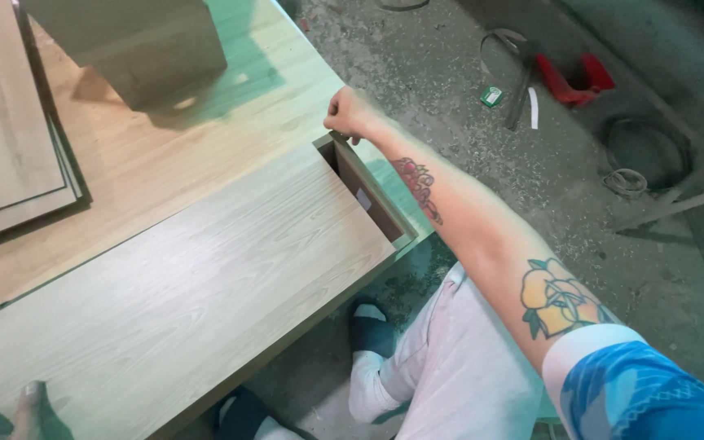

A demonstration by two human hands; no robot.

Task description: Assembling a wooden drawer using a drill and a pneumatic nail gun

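Reaching out across a workbench (205, 155) with the right hand (350, 112), fingers curled shut around the far top corner of a light wood-grain panel (197, 285). Gripping that corner just where it meets a darker brown side board (366, 194), standing on edge beneath it along the bench's right edge. Lying flat and long across the near part of the bench, the panel, running from the gripped corner down toward the lower left of the view. Pressing down on the panel's near left end with the left hand (30, 411), only partly in view at the bottom edge; impossible to tell whether open flat or closed there. Showing tattoos along the outstretched right forearm, with a blue and white sleeve (645, 391) at the upper arm. Sitting or crouching beside the bench in pale trousers (458, 367), dark slippers and white socks on the feet below. Resting at the bench's far left, a stack of wooden boards (6, 122), with a boxy wooden block (136, 45) standing behind. Lying well apart on the dusty concrete floor (531, 179), strewn with shavings, a red tool (576, 77) and loops of strapping.
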